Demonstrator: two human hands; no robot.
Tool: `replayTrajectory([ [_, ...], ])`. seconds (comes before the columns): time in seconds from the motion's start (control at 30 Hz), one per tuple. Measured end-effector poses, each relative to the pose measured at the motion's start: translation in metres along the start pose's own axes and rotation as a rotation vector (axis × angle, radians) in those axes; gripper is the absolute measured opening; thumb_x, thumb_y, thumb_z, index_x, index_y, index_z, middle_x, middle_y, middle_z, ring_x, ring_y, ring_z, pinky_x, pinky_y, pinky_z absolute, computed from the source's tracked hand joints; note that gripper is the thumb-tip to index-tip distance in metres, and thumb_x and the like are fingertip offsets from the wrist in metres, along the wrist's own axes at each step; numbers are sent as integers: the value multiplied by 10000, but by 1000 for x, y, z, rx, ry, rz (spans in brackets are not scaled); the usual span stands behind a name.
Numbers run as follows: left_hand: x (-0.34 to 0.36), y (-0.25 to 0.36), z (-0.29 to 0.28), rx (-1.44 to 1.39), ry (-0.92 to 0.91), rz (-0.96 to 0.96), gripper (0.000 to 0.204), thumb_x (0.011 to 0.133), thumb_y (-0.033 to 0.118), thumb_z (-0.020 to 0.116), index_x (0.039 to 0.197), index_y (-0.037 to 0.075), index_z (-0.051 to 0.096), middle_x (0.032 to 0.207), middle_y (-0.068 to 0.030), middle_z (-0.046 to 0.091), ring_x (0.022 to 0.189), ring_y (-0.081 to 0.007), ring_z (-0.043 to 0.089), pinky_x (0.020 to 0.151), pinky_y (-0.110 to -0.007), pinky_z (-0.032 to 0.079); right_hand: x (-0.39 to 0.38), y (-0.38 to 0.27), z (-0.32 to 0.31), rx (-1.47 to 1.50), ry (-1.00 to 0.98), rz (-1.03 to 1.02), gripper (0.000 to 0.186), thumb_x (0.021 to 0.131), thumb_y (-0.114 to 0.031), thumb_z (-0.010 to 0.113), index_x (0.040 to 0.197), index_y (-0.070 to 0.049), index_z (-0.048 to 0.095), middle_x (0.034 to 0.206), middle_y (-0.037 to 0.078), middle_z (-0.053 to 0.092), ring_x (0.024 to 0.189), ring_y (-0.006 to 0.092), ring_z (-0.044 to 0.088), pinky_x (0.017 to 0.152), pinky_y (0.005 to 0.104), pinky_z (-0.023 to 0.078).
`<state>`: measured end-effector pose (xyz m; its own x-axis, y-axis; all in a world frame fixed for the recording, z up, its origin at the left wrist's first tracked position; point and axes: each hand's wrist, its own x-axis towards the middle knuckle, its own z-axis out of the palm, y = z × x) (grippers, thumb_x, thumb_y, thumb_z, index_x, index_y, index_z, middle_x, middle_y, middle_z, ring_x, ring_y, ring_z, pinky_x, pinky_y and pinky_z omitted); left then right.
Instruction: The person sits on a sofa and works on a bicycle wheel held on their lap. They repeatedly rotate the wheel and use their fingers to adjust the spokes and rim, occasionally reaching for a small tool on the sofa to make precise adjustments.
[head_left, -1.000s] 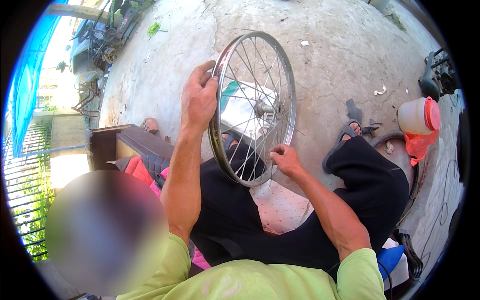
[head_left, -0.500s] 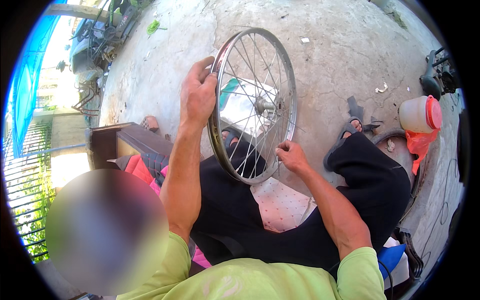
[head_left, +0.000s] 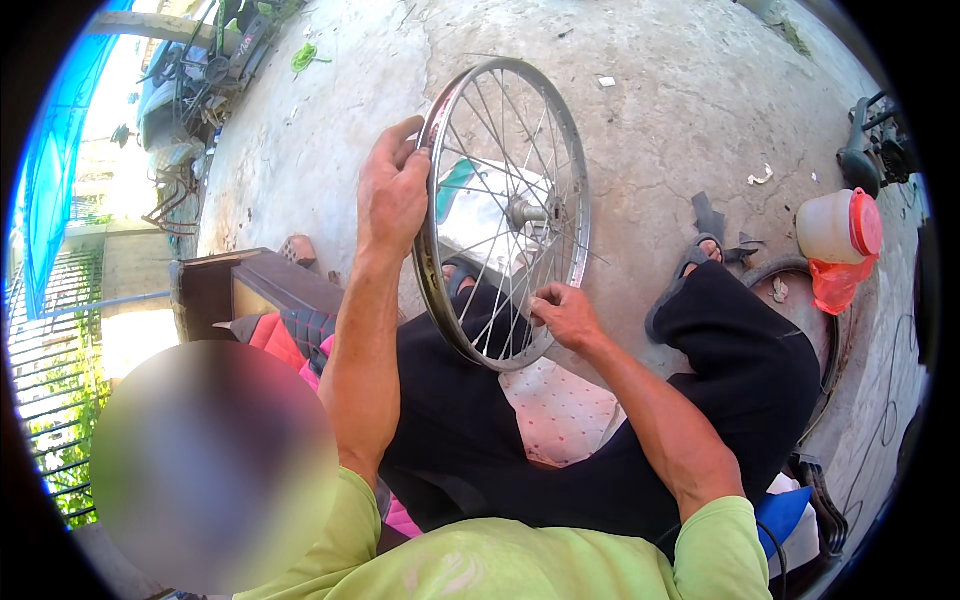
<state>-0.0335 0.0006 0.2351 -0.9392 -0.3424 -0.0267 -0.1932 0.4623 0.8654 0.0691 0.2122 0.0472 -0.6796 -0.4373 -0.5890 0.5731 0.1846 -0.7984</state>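
A silver spoked bicycle wheel (head_left: 578,185) is held upright over my lap, its hub (head_left: 530,215) facing to the side and no tyre on its rim. My left hand (head_left: 395,180) is closed on the upper left of the rim. Fingertips of my right hand (head_left: 560,315) are pinched on a spoke at the lower right, just inside the rim. Behind the wheel lies a white and green sack (head_left: 470,195). A pale dotted cushion (head_left: 560,420) shows between my dark-trousered legs.
On the concrete floor (head_left: 660,120) stand a lidded tub (head_left: 825,228) with a red bag (head_left: 835,285), a tyre (head_left: 785,265) and a black bicycle part (head_left: 862,150) at right. A brown wooden box (head_left: 280,280) is at left, metal scrap (head_left: 190,90) and a blue tarp (head_left: 55,170) beyond.
My right hand moved slightly right and up along the wheel, then back left and down to a spoke. My left hand and the wheel have shifted slightly left.
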Motion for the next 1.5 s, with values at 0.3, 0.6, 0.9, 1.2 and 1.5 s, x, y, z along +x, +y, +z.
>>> replayTrajectory([
  [0.3,0,1,1,12,-25,11,414,943,79,503,1341,-33,535,1122,-147,667,861,-135,622,702,-267,538,2,0,2,89,-27,-4,305,916,-269,632,965,30,662,822,90,702,713,144,667,683,291,531],
  [0.6,-1,3,2,-26,-34,15,418,946,98,523,1341,-39,529,1116,-148,672,851,-133,623,690,-268,537,-2,-12,4,92,-20,9,310,930,-275,618,938,33,653,798,100,698,682,155,669,660,293,539],
  [0.9,0,2,-1,-6,-29,5,417,947,103,523,1339,-43,527,1122,-164,681,896,-157,642,695,-268,547,16,6,-12,169,75,102,345,948,-313,614,934,30,657,800,95,681,647,146,659,625,297,534],
  [1.2,-2,5,7,-34,13,10,405,926,82,542,1303,-65,555,1015,-194,702,869,-182,634,779,-298,493,57,20,-56,-171,484,-61,445,861,-296,637,1231,-48,633,1001,148,726,964,274,689,884,387,519],
  [1.5,-7,12,10,-38,-10,2,401,941,91,541,1312,-60,547,992,-178,703,844,-159,623,758,-295,492,58,17,-56,-470,305,-100,324,853,-224,649,1131,-59,684,989,188,714,944,334,688,862,421,523],
])
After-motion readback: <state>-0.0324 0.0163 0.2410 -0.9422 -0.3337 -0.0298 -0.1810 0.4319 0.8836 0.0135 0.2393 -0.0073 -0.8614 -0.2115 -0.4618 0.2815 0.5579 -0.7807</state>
